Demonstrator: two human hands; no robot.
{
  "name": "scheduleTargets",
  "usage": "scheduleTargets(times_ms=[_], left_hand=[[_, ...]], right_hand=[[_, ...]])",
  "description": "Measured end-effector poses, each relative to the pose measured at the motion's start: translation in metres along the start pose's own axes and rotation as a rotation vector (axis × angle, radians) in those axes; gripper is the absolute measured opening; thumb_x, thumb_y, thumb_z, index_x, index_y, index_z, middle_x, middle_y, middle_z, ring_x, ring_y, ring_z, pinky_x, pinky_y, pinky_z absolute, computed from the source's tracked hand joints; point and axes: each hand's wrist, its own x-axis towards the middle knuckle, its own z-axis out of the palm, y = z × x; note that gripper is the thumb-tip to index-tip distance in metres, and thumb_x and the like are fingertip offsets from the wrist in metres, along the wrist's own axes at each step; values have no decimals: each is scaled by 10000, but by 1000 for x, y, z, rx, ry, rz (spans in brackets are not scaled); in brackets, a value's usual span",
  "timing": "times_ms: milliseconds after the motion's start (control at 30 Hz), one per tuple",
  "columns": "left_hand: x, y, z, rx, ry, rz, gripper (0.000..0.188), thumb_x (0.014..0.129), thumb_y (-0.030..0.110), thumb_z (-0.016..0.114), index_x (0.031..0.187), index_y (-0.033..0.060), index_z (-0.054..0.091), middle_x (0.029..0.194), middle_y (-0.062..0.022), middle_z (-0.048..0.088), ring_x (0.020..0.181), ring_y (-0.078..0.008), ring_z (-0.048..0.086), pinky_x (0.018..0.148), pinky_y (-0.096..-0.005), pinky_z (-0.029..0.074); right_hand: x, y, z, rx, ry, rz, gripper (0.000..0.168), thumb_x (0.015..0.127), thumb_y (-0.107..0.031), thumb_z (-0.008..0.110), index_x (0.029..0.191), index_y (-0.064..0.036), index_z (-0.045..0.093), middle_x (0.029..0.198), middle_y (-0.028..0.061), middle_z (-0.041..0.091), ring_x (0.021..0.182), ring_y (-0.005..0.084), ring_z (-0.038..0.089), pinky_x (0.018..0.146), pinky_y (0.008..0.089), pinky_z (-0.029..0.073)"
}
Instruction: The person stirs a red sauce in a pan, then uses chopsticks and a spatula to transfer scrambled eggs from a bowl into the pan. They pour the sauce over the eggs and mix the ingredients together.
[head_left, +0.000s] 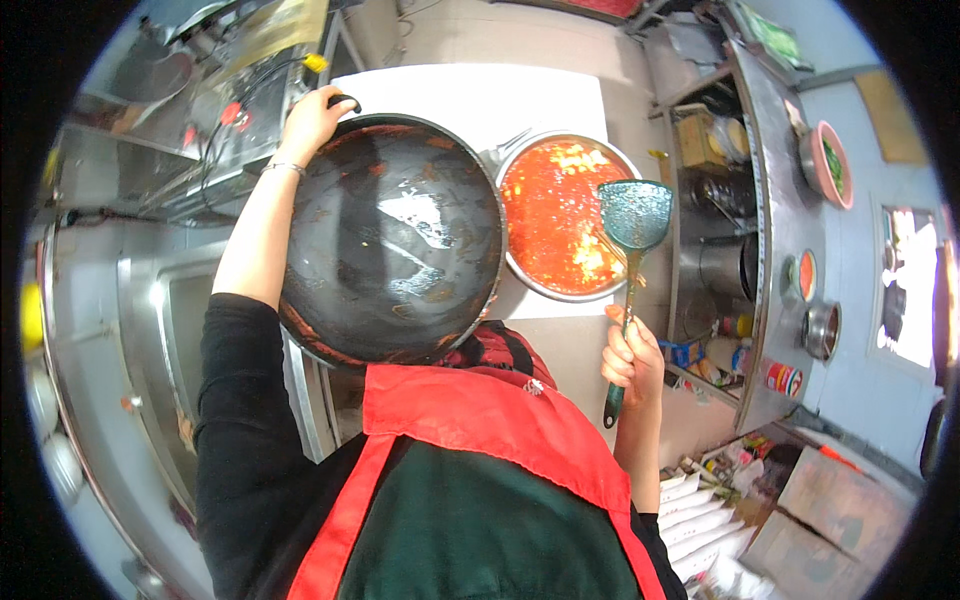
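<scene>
At the far left rim of a large dark wok (352, 240), my left hand (316, 120) grips its black handle (345, 100). The wok's inside is smeared with reddish residue and shines in the light. My right hand (634, 356) holds a dark green spatula (636, 214) by its handle, the wet blade raised beside the right edge of a steel basin (529, 282). Red sauce with pale yellow pieces (547, 210) fills much of that basin. The wok's right rim comes close to the basin; whether they touch is hard to tell.
A white tabletop (465, 86) lies under the basin. To the right runs a steel counter (784, 217) with a pink bowl of greens (840, 165), a steel pot (822, 330) and a red-labelled container (781, 377). Cables (214, 146) and steel equipment (180, 300) stand on the left.
</scene>
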Motion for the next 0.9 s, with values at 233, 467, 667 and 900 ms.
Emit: scheduleTargets(times_ms=[233,467,667,900], left_hand=[[21,15,-3,246,169,34,372,817,363,674,1132,167,646,1057,-123,630,1046,-319,571,876,-405,458],[-112,203,-58,-396,32,483,239,888,141,598,1110,62,635,934,-105,650,839,-230,639,749,-321,508],[-203,310,11,-521,-264,454,159,759,40,666,916,45,646,830,-117,606,797,-326,605,707,-400,503],[-211,384,143,-280,-200,419,455,648,69,747,1059,100,555,961,-101,505,884,-309,551,720,-402,480]], right_hand=[[-7,-9,-3,-76,-3,-105,432,996,-295,434,1321,-10,427,620,-31,379,379,55,296,314,222,252],[-16,-34,-32,-154,55,-243,437,1004,-296,418,1333,-8,416,622,-37,366,389,56,314,317,225,263],[7,-82,-53,-245,-11,-206,423,1003,-291,421,1308,2,440,623,-41,364,405,42,317,353,207,288],[10,-140,-84,-453,1,-28,400,1001,-268,428,1266,30,465,624,-44,373,425,27,327,368,196,285]])
